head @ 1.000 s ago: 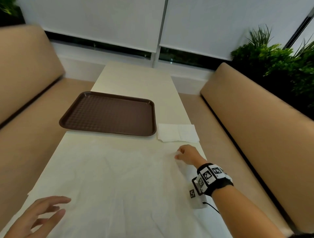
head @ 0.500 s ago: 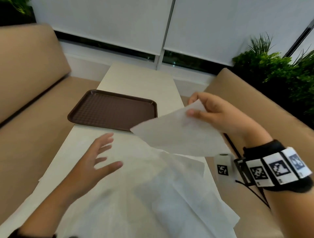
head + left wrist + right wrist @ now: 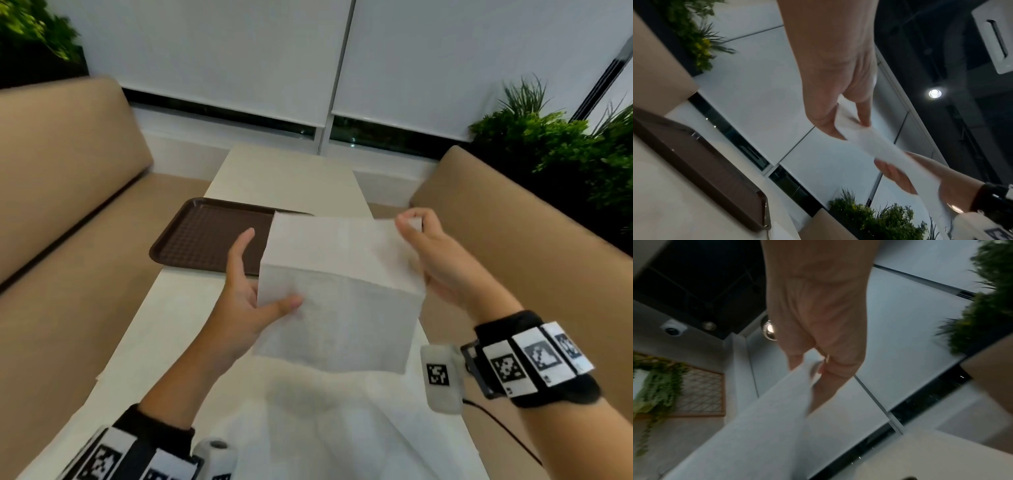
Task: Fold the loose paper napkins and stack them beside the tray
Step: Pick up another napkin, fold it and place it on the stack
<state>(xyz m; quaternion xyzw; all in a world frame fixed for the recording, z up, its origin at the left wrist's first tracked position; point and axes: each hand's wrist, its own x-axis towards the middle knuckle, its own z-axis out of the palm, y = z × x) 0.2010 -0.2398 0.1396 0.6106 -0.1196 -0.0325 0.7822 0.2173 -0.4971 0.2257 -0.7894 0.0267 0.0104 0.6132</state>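
A white paper napkin [image 3: 337, 294] hangs in the air over the table, held by both hands and bent along a crease. My left hand [image 3: 253, 301] pinches its left edge, thumb on the near face, fingers behind. My right hand [image 3: 424, 246] pinches the far right corner. In the left wrist view the napkin [image 3: 879, 146] runs from my left hand [image 3: 840, 123] to the other hand. The right wrist view shows the napkin [image 3: 760, 426] pinched in my right hand [image 3: 818, 368]. The brown tray [image 3: 205, 236] lies behind, partly hidden. More loose napkins [image 3: 308, 428] cover the near table.
The narrow cream table [image 3: 287, 174] runs away from me between two tan benches [image 3: 61, 205] [image 3: 520, 246]. Plants [image 3: 561, 154] stand behind the right bench. Window blinds close off the far end.
The right hand lifted one napkin off the table. The left hand rose and took its left edge. The napkin now hangs between both hands; it hides the spot right of the tray.
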